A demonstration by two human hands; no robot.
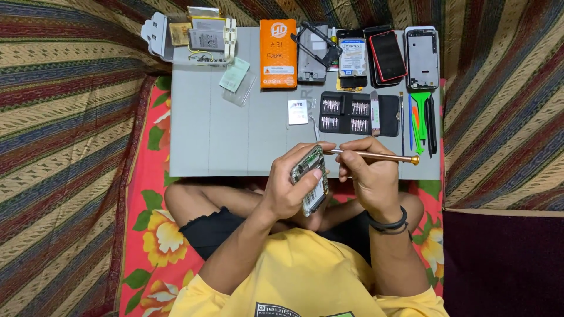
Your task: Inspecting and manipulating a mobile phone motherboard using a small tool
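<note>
Your left hand (pixel 288 191) is wrapped around an opened phone (pixel 310 180), fingers closed on its edges, holding it above your lap just off the near edge of the grey mat (pixel 223 135). Your right hand (pixel 367 176) pinches a screwdriver (pixel 376 155) in a pen-like grip, fingers shut on the shaft.

You look to be at the screw-working stage: the tip sits at the phone's upper end, where the exposed board shows. Whether the tip is seated in a screw head is too small to tell. The next move seems to call for a steady phone and a tip held square to the screw, so it does not slip across the board.

The phone's long axis runs diagonally, upper end toward the mat, lower end toward your body, open side facing up. The screwdriver lies nearly level, tip pointing left at the phone, brass cap out to the right.

On the mat beyond sit a black bit case (pixel 358 113), green pry tools (pixel 419 117), an orange box (pixel 278 53) and several other phones.
</note>
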